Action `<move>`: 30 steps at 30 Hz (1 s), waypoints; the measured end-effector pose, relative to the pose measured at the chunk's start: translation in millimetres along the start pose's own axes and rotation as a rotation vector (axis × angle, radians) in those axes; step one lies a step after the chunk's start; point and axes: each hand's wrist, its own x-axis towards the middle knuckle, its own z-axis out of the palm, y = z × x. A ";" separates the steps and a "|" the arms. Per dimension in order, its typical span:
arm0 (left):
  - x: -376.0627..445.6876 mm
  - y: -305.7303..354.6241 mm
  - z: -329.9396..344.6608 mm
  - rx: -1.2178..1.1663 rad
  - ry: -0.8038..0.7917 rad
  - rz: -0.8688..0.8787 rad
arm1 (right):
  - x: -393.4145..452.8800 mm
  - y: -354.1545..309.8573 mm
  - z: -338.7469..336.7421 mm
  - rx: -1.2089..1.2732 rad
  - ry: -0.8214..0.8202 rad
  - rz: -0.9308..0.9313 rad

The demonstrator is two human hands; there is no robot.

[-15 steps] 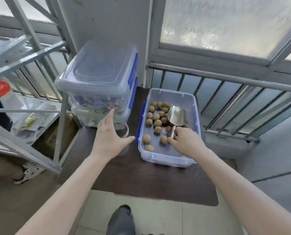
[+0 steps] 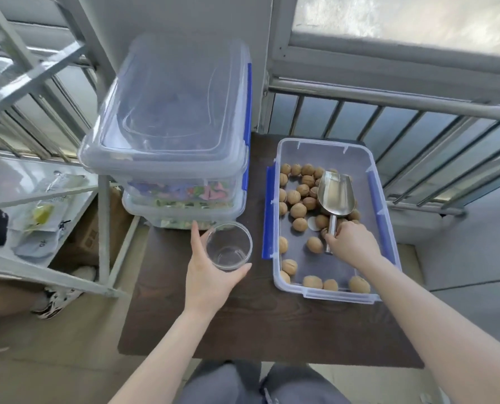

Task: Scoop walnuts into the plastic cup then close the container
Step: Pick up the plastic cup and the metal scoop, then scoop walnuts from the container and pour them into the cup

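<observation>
Fingers of the left hand are spread wide around the plastic cup, with the thumb curled under its near side and one long finger up its left side. I cannot tell how hard they press. You can see right through the cup, and nothing is in it. It stands near the left edge of the dark surface, just in front of the stacked bins.

Those bins fill the far left corner of the surface. Their lids are on. Colourful bits show through the sides, but they are too blurry to name.

Between the cup and the open container runs a strip of bare surface. A wide bare part also lies along the near edge, under both arms.

That container sits along the right edge, with its lid off. Walnuts lie loose inside, mostly at the far left, and a few rest by the near wall. A metal scoop lies among them, its bowl pointing away.

Fingers of the right hand are closed around the scoop's handle. That hand hides most of the handle and some walnuts.
</observation>
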 end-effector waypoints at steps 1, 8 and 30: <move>0.9 -1.5 -1.6 0.002 -0.003 0.013 | 2.2 -1.5 1.5 -0.001 -0.003 0.020; 6.7 0.4 -22.7 -0.018 -0.010 0.126 | 17.9 -10.1 5.9 0.001 -0.037 0.134; 26.7 81.5 -12.0 -0.130 -0.154 0.373 | -80.1 27.2 -124.0 -0.302 -0.393 0.083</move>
